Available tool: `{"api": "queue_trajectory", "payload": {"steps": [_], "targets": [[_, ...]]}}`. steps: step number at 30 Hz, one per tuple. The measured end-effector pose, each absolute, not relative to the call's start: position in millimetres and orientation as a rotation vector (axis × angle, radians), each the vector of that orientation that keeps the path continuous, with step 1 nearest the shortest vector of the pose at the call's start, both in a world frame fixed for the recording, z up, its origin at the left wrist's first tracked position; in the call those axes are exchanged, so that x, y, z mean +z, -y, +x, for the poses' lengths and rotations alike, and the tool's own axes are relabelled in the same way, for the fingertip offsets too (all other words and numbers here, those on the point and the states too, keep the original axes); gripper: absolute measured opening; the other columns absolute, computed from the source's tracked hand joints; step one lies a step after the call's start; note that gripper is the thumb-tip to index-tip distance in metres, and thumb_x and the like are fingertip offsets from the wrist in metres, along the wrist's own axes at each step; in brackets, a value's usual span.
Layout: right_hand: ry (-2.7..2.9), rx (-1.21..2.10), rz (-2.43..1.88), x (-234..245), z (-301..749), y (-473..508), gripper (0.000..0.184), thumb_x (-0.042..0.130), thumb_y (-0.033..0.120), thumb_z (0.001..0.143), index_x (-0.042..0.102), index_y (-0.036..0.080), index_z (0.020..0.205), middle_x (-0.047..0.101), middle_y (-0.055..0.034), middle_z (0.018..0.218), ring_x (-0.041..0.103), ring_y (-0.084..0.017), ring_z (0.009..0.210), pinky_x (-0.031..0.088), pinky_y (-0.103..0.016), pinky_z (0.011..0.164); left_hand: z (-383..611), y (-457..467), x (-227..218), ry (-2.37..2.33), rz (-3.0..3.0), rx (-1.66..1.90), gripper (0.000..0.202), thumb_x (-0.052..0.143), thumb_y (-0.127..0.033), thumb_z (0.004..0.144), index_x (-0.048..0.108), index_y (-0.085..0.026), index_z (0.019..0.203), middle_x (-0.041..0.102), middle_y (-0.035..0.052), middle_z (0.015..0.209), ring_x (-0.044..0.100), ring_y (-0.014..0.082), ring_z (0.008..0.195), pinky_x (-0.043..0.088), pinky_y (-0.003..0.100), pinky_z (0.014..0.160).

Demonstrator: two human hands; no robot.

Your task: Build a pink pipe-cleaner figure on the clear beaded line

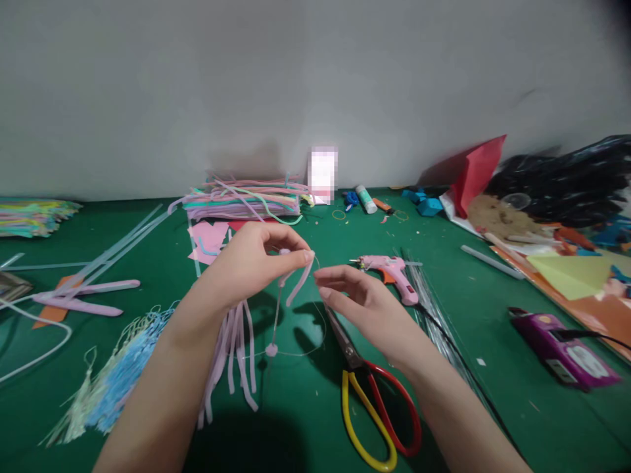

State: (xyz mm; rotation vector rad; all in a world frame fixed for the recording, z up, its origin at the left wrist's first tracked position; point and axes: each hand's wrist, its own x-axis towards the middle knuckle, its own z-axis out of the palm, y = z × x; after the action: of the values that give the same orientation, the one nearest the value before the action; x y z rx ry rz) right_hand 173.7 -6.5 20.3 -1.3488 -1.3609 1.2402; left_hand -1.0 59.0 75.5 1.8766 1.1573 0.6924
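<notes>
My left hand (269, 259) is closed in a pinch on a short pink pipe cleaner (298, 286) that hangs from its fingertips. By those fingertips is a thin clear hoop (324, 322), and a straight thin stem (277, 312) runs down to a small pink piece (271, 351) at the hoop's lower edge. My right hand (362, 299) is just right of the hoop, fingers bent and thumb apart, with nothing visible in them. Scissors (351, 358) with red and yellow handles lie below it. Several loose pink pipe cleaners (241, 355) lie beneath my left wrist.
A pink glue gun (389, 268) lies beside a bundle of clear strands (434, 328). At right are a purple power box (564, 348) and paper scraps (572, 276). Bundled pipe cleaners (244, 203) lie by the wall; blue tassels (133, 368) and a pink straightener (83, 301) lie left.
</notes>
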Motion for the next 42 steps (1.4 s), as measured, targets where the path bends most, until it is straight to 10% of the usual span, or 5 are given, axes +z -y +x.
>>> {"api": "queue_trajectory", "payload": {"steps": [8, 16, 24, 33, 42], "targets": [[1.882, 1.068, -1.902, 0, 213, 73, 0.032, 0.058, 0.028, 0.084, 0.053, 0.018, 0.114, 0.063, 0.0002, 0.064, 0.060, -0.017, 0.055, 0.042, -0.025, 0.050, -13, -63, 80, -1.069, 1.821, 0.521, 0.018, 0.070, -0.036, 0.075, 0.073, -0.022, 0.085, 0.073, 0.0021, 0.079, 0.065, 0.0152, 0.067, 0.051, 0.024, 0.062], [2.139, 0.734, -2.252, -22, 198, 103, 0.060, 0.051, 0.007, 0.070, 0.048, 0.011, 0.130, 0.070, -0.0166, 0.091, 0.069, -0.030, 0.071, 0.045, -0.032, 0.055, -11, -66, 73, -1.029, 1.747, 0.479, 0.019, 0.069, -0.034, 0.075, 0.071, -0.020, 0.087, 0.072, 0.0019, 0.079, 0.064, 0.0134, 0.068, 0.052, 0.024, 0.065], [0.982, 1.716, -1.492, -24, 231, 95, 0.031, 0.066, 0.038, 0.074, 0.058, 0.019, 0.097, 0.057, 0.0002, 0.069, 0.057, -0.015, 0.059, 0.046, -0.027, 0.056, -14, -70, 70, -0.960, 1.656, 0.481, 0.015, 0.072, -0.033, 0.074, 0.069, -0.019, 0.078, 0.068, -0.0011, 0.070, 0.060, 0.0104, 0.060, 0.050, 0.020, 0.060], [0.685, 1.420, -1.016, -44, 217, 84, 0.079, 0.060, 0.087, 0.046, 0.058, 0.025, 0.096, 0.059, -0.0011, 0.067, 0.062, -0.021, 0.066, 0.054, -0.037, 0.068, -7, -74, 52, -0.738, 1.412, 0.568, 0.009, 0.076, -0.023, 0.071, 0.070, -0.018, 0.075, 0.069, 0.0007, 0.066, 0.062, 0.0114, 0.055, 0.051, 0.021, 0.055], [0.613, 1.317, -1.206, -4, 237, 85, 0.045, 0.062, 0.065, 0.074, 0.059, 0.022, 0.087, 0.063, -0.0018, 0.059, 0.056, -0.013, 0.044, 0.047, -0.020, 0.040, -16, -79, 59, -0.758, 1.291, 1.553, 0.015, 0.081, -0.023, 0.067, 0.070, -0.022, 0.077, 0.072, -0.0035, 0.069, 0.069, 0.0136, 0.062, 0.058, 0.027, 0.064]]}}
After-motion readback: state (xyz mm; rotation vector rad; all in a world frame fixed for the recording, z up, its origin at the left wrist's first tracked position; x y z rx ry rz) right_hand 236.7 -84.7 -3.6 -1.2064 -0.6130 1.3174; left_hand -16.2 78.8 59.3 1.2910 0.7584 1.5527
